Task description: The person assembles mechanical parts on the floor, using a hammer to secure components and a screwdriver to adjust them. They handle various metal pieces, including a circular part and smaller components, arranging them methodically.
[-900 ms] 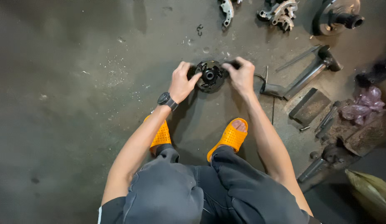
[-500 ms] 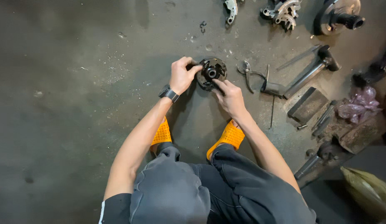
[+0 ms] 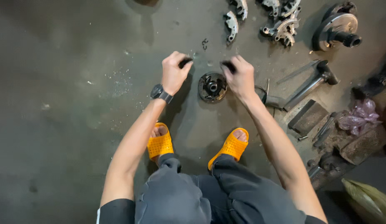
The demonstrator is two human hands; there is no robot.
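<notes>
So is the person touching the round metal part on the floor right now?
No, the left hand and right hand are raised apart, and the round metal part lies between them.

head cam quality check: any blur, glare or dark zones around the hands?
Head view: left hand and right hand slightly motion-soft; the round metal part between them reads clearly. No glare on the concrete floor; right edge and lower corners fall into shadow.
</notes>
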